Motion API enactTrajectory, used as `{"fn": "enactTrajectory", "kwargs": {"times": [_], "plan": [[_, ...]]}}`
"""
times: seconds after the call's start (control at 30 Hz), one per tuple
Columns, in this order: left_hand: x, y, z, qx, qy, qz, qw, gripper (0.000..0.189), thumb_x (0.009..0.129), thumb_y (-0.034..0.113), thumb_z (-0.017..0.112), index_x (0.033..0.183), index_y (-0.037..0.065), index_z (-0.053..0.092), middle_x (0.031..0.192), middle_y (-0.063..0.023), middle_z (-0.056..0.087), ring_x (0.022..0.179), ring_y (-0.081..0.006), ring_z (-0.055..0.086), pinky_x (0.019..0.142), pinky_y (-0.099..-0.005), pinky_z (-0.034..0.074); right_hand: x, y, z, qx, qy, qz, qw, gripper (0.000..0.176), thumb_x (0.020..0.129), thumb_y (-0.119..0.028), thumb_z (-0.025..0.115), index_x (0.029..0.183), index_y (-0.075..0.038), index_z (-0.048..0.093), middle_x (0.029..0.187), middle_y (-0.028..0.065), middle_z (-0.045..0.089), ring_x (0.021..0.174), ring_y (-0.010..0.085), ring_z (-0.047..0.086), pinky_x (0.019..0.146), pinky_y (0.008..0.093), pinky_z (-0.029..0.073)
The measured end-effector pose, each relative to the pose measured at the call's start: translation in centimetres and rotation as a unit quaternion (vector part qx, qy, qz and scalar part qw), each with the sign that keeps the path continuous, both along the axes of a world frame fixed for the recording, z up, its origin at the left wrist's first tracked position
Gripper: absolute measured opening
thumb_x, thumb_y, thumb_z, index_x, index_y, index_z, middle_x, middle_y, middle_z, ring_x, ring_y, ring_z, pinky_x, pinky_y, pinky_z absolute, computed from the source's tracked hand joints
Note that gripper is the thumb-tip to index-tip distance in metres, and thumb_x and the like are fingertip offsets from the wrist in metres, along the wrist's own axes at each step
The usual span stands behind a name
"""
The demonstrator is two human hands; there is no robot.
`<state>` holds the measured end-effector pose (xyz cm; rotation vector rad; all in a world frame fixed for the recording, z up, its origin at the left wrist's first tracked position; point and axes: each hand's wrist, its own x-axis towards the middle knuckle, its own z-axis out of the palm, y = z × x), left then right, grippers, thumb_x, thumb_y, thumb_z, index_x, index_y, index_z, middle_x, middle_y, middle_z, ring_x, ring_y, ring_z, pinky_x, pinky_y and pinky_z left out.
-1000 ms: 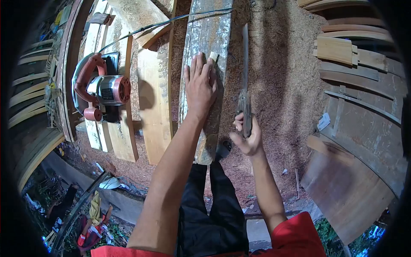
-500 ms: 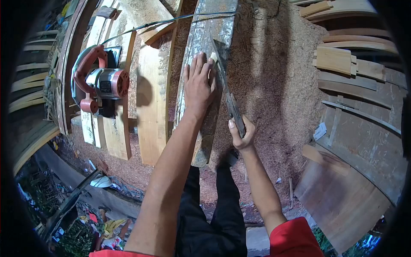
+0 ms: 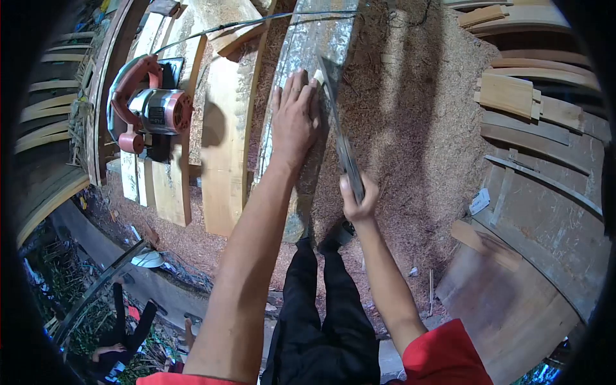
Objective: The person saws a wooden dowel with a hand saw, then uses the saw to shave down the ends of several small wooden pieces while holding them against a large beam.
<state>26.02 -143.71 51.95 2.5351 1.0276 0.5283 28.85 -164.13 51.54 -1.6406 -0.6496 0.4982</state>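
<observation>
My left hand [image 3: 294, 119] lies flat on a long grey weathered plank [image 3: 314, 45] and pins a small pale wood piece [image 3: 317, 76] under the fingertips. My right hand [image 3: 357, 200] grips the handle of a long machete [image 3: 337, 125]. Its blade runs up along the plank's right edge, with the tip beside the small wood piece. My black-trousered legs stand at the plank's near end.
A red and grey circular saw [image 3: 151, 109] rests on pale boards [image 3: 221, 141] to the left, its cable running across the top. Sawdust covers the ground [image 3: 410, 128]. Curved planks and offcuts [image 3: 520, 96] are stacked at right. Another person [image 3: 119, 340] is at lower left.
My right hand swung the machete from upright, off to the right of the plank, leftward until the blade met the plank's edge by the small wood piece. My left hand stayed put.
</observation>
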Motion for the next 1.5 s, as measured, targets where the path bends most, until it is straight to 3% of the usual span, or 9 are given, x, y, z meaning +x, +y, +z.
{"fn": "enactTrajectory", "kwargs": {"times": [0.2,0.37,0.5,0.67,0.8,0.97,1.13,1.3,1.5], "plan": [[-0.4,-0.2,0.0,-0.024,0.009,-0.005,1.0,0.035,0.097,0.016,0.05,0.131,0.011,0.056,0.15,-0.0151,0.042,0.142,-0.0316,0.035,0.118,-0.0486,0.022,3.0,3.6,-0.5,-0.07,0.015,0.023,0.997,0.021,0.088,-0.021,0.064,0.078,-0.003,0.061,0.058,0.0032,0.051,0.051,0.0129,0.049,0.05,0.0318,0.039],[-0.1,0.2,0.4,-0.034,0.011,-0.003,0.999,0.035,0.096,0.015,0.05,0.131,0.01,0.056,0.15,-0.0154,0.041,0.142,-0.0315,0.035,0.118,-0.0488,0.022,-0.6,-0.8,0.4,0.012,0.007,-0.028,1.0,0.021,0.089,-0.021,0.063,0.078,-0.003,0.06,0.059,0.0059,0.052,0.053,0.0148,0.051,0.052,0.0343,0.04],[-0.1,0.2,0.8,-0.03,0.023,-0.011,0.999,0.036,0.096,0.014,0.051,0.131,0.01,0.056,0.15,-0.0148,0.042,0.142,-0.0316,0.035,0.118,-0.0489,0.022,2.7,4.1,-0.4,-0.065,0.03,0.019,0.997,0.024,0.087,-0.021,0.066,0.073,-0.002,0.057,0.057,0.0065,0.05,0.052,0.0156,0.051,0.051,0.0356,0.04],[-0.1,0.2,0.5,-0.037,0.013,-0.007,0.999,0.036,0.095,0.014,0.051,0.13,0.01,0.057,0.149,-0.0152,0.043,0.142,-0.0316,0.035,0.118,-0.049,0.022,-0.6,-2.0,-0.6,-0.018,0.017,-0.011,1.0,0.016,0.087,-0.017,0.065,0.083,-0.001,0.064,0.061,0.0066,0.056,0.055,0.0164,0.055,0.053,0.0315,0.043],[0.0,0.2,0.9,-0.03,0.021,-0.009,0.999,0.036,0.095,0.014,0.051,0.131,0.01,0.056,0.15,-0.0153,0.042,0.141,-0.031,0.036,0.118,-0.0489,0.023,3.1,3.9,0.4,-0.087,0.036,0.037,0.995,0.017,0.087,-0.017,0.066,0.082,-0.002,0.062,0.06,0.006,0.054,0.054,0.0164,0.054,0.052,0.0314,0.043],[-0.1,0.3,0.5,-0.04,0.014,-0.009,0.999,0.035,0.096,0.014,0.05,0.131,0.009,0.056,0.149,-0.0155,0.043,0.142,-0.0319,0.035,0.118,-0.0495,0.022,-0.7,-1.6,0.0,-0.025,0.022,-0.02,0.999,0.017,0.088,-0.018,0.065,0.08,-0.002,0.062,0.06,0.0037,0.054,0.055,0.0126,0.054,0.052,0.031,0.043],[-0.1,0.1,0.8,-0.036,0.023,-0.008,0.999,0.036,0.095,0.013,0.052,0.131,0.01,0.056,0.149,-0.0155,0.043,0.143,-0.031,0.034,0.118,-0.0489,0.021,3.3,4.5,0.6,-0.086,0.012,0.023,0.996,0.016,0.087,-0.016,0.064,0.079,-0.003,0.061,0.057,0.0044,0.05,0.051,0.0153,0.049,0.051,0.0329,0.04],[0.0,0.3,0.8,-0.045,0.035,-0.006,0.998,0.038,0.094,0.013,0.052,0.132,0.01,0.056,0.15,-0.0148,0.042,0.143,-0.0305,0.034,0.119,-0.0487,0.021,-0.6,-1.7,1.5,-0.051,0.037,0.0,0.998,0.02,0.086,-0.02,0.065,0.081,-0.001,0.067,0.063,0.01,0.061,0.06,0.0167,0.064,0.058,0.0315,0.048],[0.2,0.6,0.9,-0.027,0.03,-0.011,0.999,0.037,0.096,0.014,0.05,0.132,0.01,0.055,0.15,-0.0155,0.042,0.143,-0.0306,0.033,0.118,-0.049,0.021,3.2,3.5,0.2,-0.077,0.031,0.031,0.996,0.02,0.087,-0.017,0.063,0.075,-0.001,0.062,0.064,0.0061,0.06,0.059,0.0151,0.058,0.058,0.0297,0.048]]}}
